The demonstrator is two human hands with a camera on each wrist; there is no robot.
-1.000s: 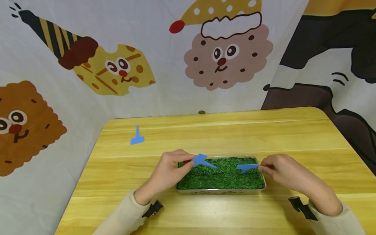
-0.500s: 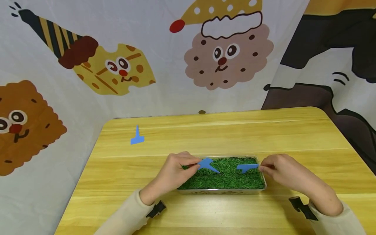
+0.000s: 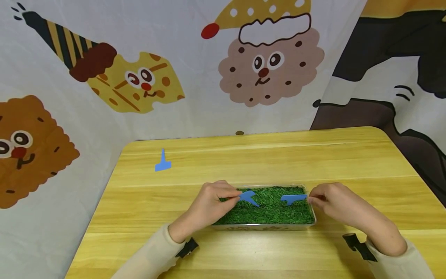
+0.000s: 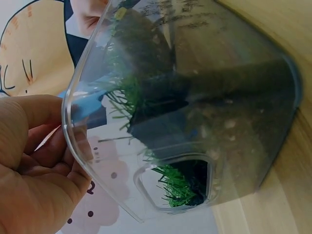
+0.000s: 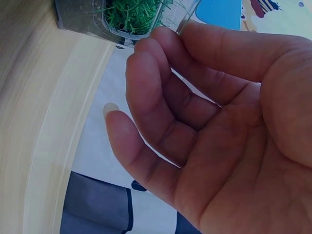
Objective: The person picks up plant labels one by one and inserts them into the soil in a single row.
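Observation:
My left hand [image 3: 212, 201] pinches a blue T-shaped plant label [image 3: 247, 196] by its wide head between thumb and fingertips. Its pointed stem slants down to the grass; whether the tip is in it I cannot tell. Under it lies a clear plastic box [image 3: 261, 227] full of green artificial grass [image 3: 268, 213]. In the left wrist view the held label [image 4: 87, 105] shows through the box's clear wall. A second blue label [image 3: 294, 198] stands in the grass at the right end. Beside it, my right hand [image 3: 334, 203] pinches the box's right rim [image 5: 192, 12] between thumb and forefinger.
Another blue plant label [image 3: 163, 162] lies flat at the back left of the wooden table [image 3: 139, 217]. Behind the table hangs a white cloth [image 3: 195, 77] printed with cartoon biscuits. Dark straps sit at both wrists.
My left hand has moved right over the box with its label, whose stem now points more steeply down at the grass. The right hand and the second label have stayed in place.

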